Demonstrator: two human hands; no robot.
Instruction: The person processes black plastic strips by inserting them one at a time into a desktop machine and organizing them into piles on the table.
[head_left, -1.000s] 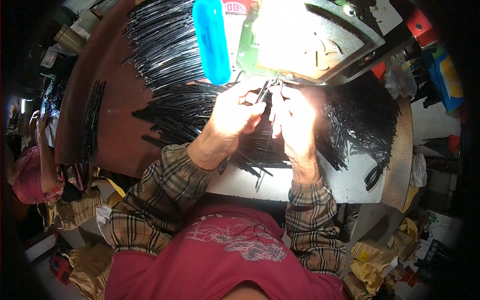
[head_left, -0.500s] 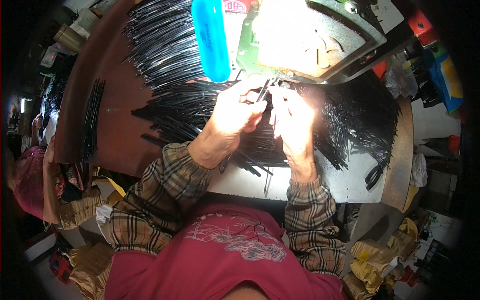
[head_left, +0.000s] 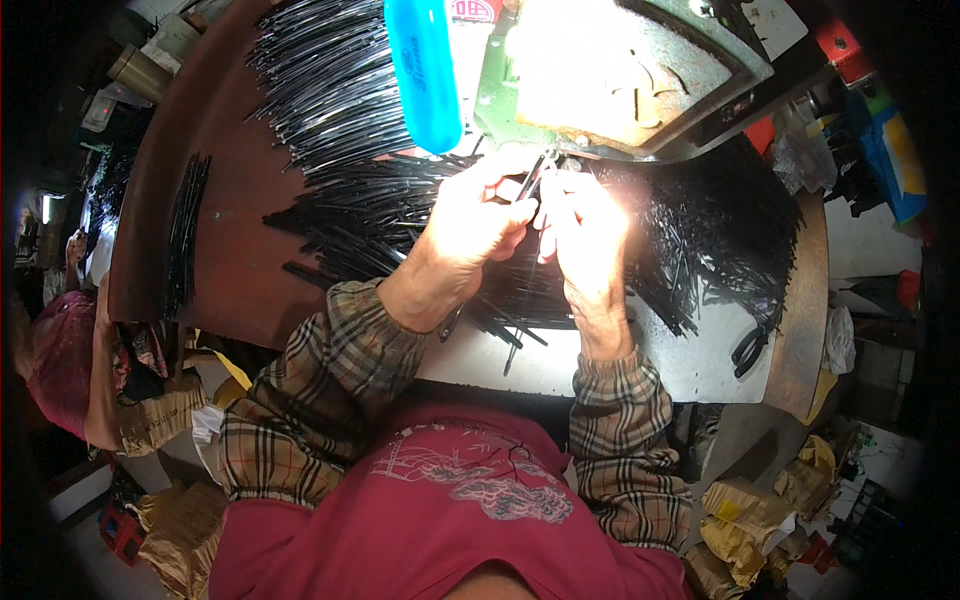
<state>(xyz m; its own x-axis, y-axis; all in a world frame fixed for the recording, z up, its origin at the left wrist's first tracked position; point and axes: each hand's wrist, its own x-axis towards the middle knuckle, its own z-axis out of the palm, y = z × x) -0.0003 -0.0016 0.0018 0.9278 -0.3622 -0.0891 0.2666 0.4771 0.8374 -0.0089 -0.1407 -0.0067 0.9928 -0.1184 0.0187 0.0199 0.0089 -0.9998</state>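
Note:
My left hand is closed around a short black strip, its tip pointing up at the small metal working point of a green machine. Close beside it, my right hand is pinched, fingertips nearly meeting the left ones. A thin dark strand shows below the hands. Glare hides the right fingertips, so what they grip is unclear. Both hands are just below the machine's edge, above a heap of black strips.
An upright blue piece stands left of the machine. More black strips lie behind, others at the far left, and a tangled pile at right. Black-handled scissors lie near the right edge. Another person's arm is at left.
The thin strand's lower end has moved left and slightly up. My right fingers have shifted a little by the machine's working point; the left hand stays nearly still.

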